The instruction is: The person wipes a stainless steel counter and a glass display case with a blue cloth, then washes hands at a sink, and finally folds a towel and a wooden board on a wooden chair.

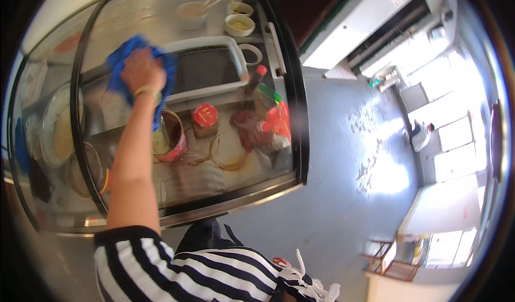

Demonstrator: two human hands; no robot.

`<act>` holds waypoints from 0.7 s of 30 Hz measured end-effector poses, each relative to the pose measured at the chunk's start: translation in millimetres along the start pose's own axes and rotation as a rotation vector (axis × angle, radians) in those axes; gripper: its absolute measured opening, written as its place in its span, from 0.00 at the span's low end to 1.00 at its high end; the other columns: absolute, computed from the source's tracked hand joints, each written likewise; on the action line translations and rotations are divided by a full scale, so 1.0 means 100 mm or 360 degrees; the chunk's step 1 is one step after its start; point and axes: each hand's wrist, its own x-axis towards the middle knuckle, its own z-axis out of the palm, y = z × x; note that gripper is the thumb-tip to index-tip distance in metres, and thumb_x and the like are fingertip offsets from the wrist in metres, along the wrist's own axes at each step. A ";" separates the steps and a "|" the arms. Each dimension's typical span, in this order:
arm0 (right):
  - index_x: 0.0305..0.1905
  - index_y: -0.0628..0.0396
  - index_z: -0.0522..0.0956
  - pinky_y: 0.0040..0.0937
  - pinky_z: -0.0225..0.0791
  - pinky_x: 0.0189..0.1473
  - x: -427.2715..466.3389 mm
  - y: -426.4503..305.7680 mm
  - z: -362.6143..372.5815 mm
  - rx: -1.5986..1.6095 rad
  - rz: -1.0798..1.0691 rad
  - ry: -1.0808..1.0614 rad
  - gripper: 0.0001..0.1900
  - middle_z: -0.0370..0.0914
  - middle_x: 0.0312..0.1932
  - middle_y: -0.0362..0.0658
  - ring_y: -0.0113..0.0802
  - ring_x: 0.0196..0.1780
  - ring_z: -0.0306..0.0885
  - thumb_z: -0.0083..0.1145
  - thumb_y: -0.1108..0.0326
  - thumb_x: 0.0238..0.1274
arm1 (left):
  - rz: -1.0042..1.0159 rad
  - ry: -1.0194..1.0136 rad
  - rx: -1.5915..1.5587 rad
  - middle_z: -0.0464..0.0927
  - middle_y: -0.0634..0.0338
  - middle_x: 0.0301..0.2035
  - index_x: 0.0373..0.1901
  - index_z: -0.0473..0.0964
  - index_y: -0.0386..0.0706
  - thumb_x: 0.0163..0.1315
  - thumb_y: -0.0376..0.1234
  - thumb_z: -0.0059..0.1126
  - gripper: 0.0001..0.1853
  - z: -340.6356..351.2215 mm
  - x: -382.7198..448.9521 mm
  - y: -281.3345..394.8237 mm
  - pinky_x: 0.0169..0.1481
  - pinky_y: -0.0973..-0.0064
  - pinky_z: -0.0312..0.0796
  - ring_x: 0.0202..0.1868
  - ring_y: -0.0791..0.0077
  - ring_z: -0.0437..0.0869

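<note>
My left hand [144, 69] is spread on a crumpled blue cloth [120, 78], pressed on the glass top [132, 16] of a black-framed display case. A pale band circles the wrist. Beneath the glass lie a white rectangular tray [201, 93] with dark contents, a red-lidded jar [206, 119] and an open red can [177, 151]. A bottle with a red cap [257, 76] stands by red food packets [277, 121]. Only a small part of what seems to be my right hand [281, 261] shows beside the striped shirt; its grip is hidden.
Small bowls [239, 25] and a cup with sticks [192, 16] stand at the case's far side. Another bowl [60, 125] lies to the left. Grey floor [334, 141] extends rightward towards a distant person [420, 136], a wooden chair [396, 263] and bright windows.
</note>
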 end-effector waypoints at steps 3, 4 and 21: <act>0.50 0.54 0.78 0.36 0.70 0.52 0.30 -0.87 -0.27 -0.0465 -0.0315 0.0271 0.12 0.80 0.48 0.50 0.37 0.52 0.78 0.56 0.64 0.66 | 0.0402 -0.0051 -0.0308 0.73 0.50 0.57 0.53 0.74 0.44 0.57 0.44 0.57 0.23 0.13 0.09 0.89 0.60 0.47 0.62 0.61 0.49 0.70; 0.50 0.54 0.78 0.36 0.70 0.52 0.43 -1.25 -0.32 -0.0554 -0.0480 0.0366 0.11 0.79 0.47 0.52 0.40 0.52 0.78 0.54 0.66 0.66 | 0.0477 0.0034 -0.0354 0.72 0.48 0.57 0.53 0.73 0.42 0.55 0.44 0.59 0.26 0.20 0.00 1.10 0.61 0.48 0.61 0.61 0.48 0.69; 0.68 0.62 0.58 0.50 0.52 0.68 2.13 -5.02 -0.80 -0.1127 -0.1853 0.1537 0.41 0.60 0.66 0.54 0.54 0.69 0.57 0.59 0.45 0.59 | 0.0580 -0.0601 -0.0174 0.62 0.54 0.67 0.62 0.70 0.53 0.54 0.47 0.61 0.32 -0.59 -2.97 -0.76 0.70 0.45 0.50 0.69 0.52 0.58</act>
